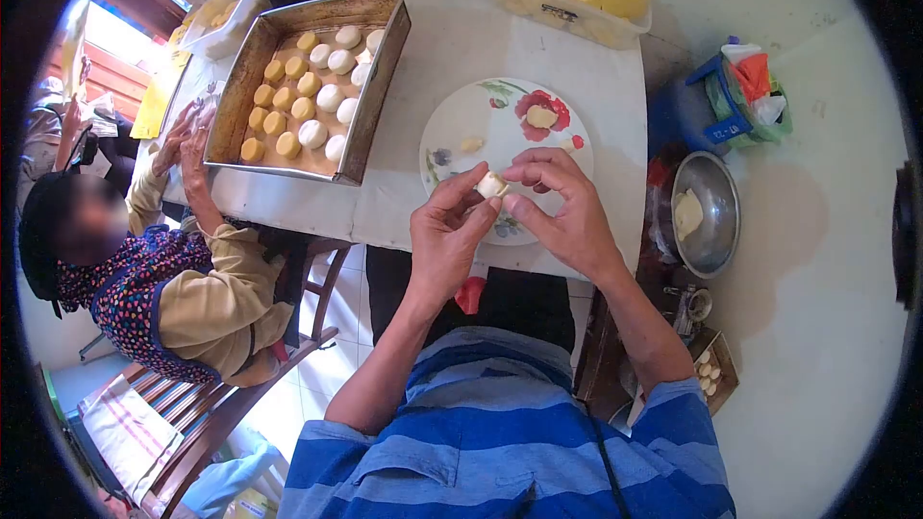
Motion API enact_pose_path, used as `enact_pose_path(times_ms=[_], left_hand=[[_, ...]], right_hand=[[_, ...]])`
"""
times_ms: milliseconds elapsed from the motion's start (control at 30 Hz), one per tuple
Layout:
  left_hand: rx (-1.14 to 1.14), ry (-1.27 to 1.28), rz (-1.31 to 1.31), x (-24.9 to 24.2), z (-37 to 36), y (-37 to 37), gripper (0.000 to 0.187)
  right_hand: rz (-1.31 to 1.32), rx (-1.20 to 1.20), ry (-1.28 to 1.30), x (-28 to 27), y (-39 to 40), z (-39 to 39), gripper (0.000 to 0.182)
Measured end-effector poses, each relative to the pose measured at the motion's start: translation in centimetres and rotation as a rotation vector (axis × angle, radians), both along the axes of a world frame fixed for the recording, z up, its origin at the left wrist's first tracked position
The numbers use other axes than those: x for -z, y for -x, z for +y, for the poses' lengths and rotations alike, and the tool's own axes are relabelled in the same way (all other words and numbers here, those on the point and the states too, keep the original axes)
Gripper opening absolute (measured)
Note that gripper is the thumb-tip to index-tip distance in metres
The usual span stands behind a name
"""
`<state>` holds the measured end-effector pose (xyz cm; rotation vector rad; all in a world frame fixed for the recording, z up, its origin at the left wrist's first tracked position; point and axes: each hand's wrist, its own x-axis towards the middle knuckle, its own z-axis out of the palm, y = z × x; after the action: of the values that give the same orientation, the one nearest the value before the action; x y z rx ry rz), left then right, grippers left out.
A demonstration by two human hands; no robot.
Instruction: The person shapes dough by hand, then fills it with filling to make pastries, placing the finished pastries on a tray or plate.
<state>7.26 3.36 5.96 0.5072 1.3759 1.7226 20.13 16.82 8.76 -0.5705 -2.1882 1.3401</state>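
Observation:
Both of my hands meet over the near edge of a floral plate. My left hand and my right hand pinch a small pale dough piece between their fingertips. On the plate lie a round yellowish dough ball and a smaller bit of dough. A metal baking tray to the left holds rows of several white and yellow dough rounds.
A seated person at the left has both hands at the tray's corner. A plastic tub of yellow dough stands at the back. A steel bowl, a blue container and a small box are on my right.

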Motion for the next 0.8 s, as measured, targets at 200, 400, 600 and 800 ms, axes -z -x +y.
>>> enact_pose_path(times_ms=[200,400,600,800], left_hand=[[0.026,-0.101,0.093,-0.2,-0.1,0.0,0.045],[0.029,-0.062,0.071,0.0,-0.1,0.4,0.040],[0.058,-0.010,-0.229,-0.4,-0.1,0.2,0.040],[0.026,-0.073,-0.510,-1.0,0.0,0.7,0.040]], right_hand=[[0.059,0.015,0.048,1.2,0.2,-0.1,0.022],[0.080,0.016,0.130,1.1,0.2,-0.4,0.020],[0.055,-0.034,0.196,1.1,0.0,0.4,0.023],[0.098,0.003,-0.268,-0.3,-0.5,0.6,0.028]])
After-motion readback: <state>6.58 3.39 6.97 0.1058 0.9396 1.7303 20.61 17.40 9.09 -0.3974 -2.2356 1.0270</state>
